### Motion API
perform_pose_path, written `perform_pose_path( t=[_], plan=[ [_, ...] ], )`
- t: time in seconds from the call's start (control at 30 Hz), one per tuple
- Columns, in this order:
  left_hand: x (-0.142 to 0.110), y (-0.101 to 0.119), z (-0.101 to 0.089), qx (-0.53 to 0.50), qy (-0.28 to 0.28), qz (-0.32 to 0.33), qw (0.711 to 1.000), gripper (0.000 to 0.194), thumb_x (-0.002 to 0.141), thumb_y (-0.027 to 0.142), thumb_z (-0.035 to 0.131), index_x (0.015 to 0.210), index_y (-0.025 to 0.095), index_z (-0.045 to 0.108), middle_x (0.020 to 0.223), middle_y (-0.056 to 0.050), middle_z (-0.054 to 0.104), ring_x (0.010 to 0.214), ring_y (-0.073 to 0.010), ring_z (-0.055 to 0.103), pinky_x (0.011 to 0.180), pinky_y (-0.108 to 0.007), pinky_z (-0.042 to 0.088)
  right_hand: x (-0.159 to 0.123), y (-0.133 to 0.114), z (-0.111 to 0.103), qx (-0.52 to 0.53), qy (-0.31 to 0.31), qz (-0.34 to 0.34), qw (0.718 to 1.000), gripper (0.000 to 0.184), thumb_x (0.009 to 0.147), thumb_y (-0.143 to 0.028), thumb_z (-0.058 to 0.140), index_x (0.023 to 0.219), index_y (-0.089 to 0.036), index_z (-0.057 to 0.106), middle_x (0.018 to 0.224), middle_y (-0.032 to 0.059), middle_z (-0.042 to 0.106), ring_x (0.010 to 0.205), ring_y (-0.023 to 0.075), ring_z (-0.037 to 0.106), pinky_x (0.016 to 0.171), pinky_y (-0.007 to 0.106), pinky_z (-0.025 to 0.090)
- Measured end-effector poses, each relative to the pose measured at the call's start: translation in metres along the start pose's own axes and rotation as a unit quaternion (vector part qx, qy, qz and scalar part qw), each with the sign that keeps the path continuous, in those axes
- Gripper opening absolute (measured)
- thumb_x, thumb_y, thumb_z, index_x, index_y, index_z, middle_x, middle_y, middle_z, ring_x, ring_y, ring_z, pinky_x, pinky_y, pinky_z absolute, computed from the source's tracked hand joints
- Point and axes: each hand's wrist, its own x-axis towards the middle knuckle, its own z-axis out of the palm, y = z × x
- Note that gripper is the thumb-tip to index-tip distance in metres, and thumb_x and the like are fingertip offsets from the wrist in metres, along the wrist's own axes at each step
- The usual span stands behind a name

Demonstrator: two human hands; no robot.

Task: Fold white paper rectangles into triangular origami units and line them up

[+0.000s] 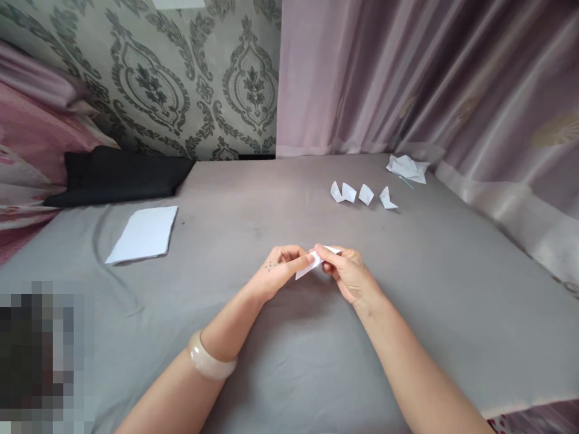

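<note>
Between my two hands is a small folded piece of white paper (306, 269), held above the grey cloth. My left hand (283, 269) pinches its left part with the thumb on top. My right hand (349, 270) grips the other end, thumb pressed on the paper and fingers curled beneath. Fingers cover much of the paper, so its full shape is hidden. Beyond my hands, several small folded paper pieces (366, 194) stand in a loose row. On the left lies a stack of white paper sheets (143, 234).
A grey cloth (253, 217) covers the surface. Crumpled white paper (407, 167) lies at the back right beside a thin greenish stick (406, 181). Black fabric (122, 176) rests at the back left. Purple curtains (362, 72) hang along the back and right.
</note>
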Motion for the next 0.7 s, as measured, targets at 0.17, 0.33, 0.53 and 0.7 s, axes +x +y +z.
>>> perform_pose_path(
  t=[0.17, 0.33, 0.53, 0.7],
  plan=[
    [-0.0002, 0.0009, 0.0043, 0.054, 0.014, -0.027, 0.998, 0.044, 0.084, 0.053, 0.054, 0.062, 0.015, 0.051, 0.054, 0.004, 0.044, 0.051, -0.007, 0.037, 0.049, -0.021, 0.024, -0.0007, 0.0013, 0.0011, -0.028, 0.018, -0.021, 0.999, 0.03, 0.063, -0.044, 0.077, 0.062, -0.016, 0.069, 0.056, -0.0038, 0.048, 0.055, 0.0075, 0.037, 0.056, 0.025, 0.03],
    [-0.0011, 0.0032, 0.0042, 0.032, 0.002, -0.008, 0.999, 0.045, 0.085, 0.053, 0.053, 0.061, 0.016, 0.045, 0.055, 0.005, 0.037, 0.05, -0.0057, 0.029, 0.048, -0.022, 0.019, -0.0048, -0.001, 0.0037, -0.033, -0.002, -0.021, 0.999, 0.034, 0.068, -0.05, 0.071, 0.065, -0.016, 0.069, 0.056, -0.0035, 0.048, 0.056, 0.0087, 0.039, 0.055, 0.024, 0.03],
    [0.0011, 0.0003, 0.0064, 0.038, 0.017, -0.015, 0.999, 0.046, 0.084, 0.055, 0.054, 0.06, 0.017, 0.042, 0.053, 0.006, 0.033, 0.047, -0.0052, 0.027, 0.046, -0.022, 0.017, -0.0039, 0.0014, 0.0055, -0.053, 0.029, -0.058, 0.996, 0.038, 0.067, -0.053, 0.07, 0.062, -0.015, 0.068, 0.051, -0.0038, 0.045, 0.052, 0.008, 0.034, 0.052, 0.024, 0.028],
    [0.0018, -0.0034, 0.0066, 0.039, -0.016, -0.056, 0.998, 0.045, 0.084, 0.056, 0.052, 0.065, 0.016, 0.049, 0.052, 0.005, 0.04, 0.044, -0.0045, 0.03, 0.044, -0.021, 0.02, 0.0024, 0.0038, 0.0005, -0.046, 0.06, -0.055, 0.996, 0.039, 0.064, -0.053, 0.073, 0.072, -0.015, 0.073, 0.051, -0.0033, 0.047, 0.05, 0.0079, 0.036, 0.049, 0.024, 0.029]
  ],
)
